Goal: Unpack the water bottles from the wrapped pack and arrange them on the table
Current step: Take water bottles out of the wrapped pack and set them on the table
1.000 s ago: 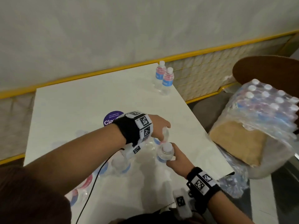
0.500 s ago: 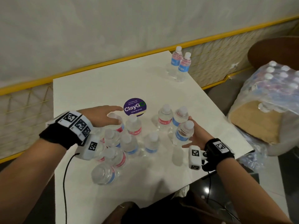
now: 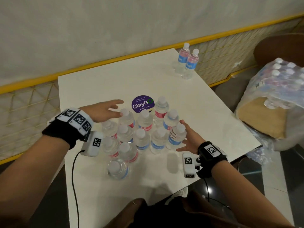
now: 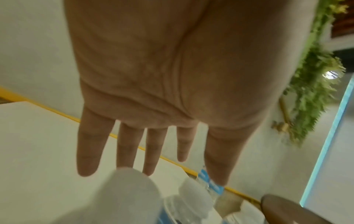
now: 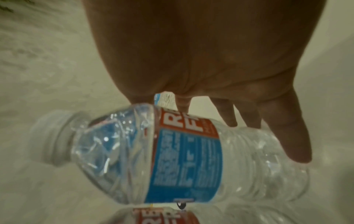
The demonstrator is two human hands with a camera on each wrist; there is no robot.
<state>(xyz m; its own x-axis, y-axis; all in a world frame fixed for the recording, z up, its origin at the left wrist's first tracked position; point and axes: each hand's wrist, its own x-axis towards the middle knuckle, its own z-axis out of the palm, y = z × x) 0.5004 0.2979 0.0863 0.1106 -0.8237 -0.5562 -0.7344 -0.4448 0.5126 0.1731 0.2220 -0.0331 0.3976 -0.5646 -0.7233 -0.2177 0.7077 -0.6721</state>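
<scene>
My left hand [image 3: 105, 111] hovers flat over the left edge of the cluster of water bottles [image 3: 139, 134] on the white desk [image 3: 98, 83], its fingers [image 4: 88, 151] straight and spread, released, holding nothing; the thumb tip reaches the cap of one back-row bottle. My right hand [image 3: 190, 140] sits at the cluster's right side with its fingers [image 5: 287, 133] stretched out and loose beside the rightmost bottle [image 3: 176, 136], which stands tilted; whether the palm touches it I cannot tell. The bottles stand upright and packed close, caps white, labels red and blue, just in front of a round purple sticker [image 3: 142, 104]. One bottle [image 3: 117, 169] stands a little apart at the near side. Two more bottles [image 3: 187, 60] stand together at the desk's far right corner. The wrapped pack [image 3: 278, 89] lies off the desk to my right, with bottles inside its plastic.
</scene>
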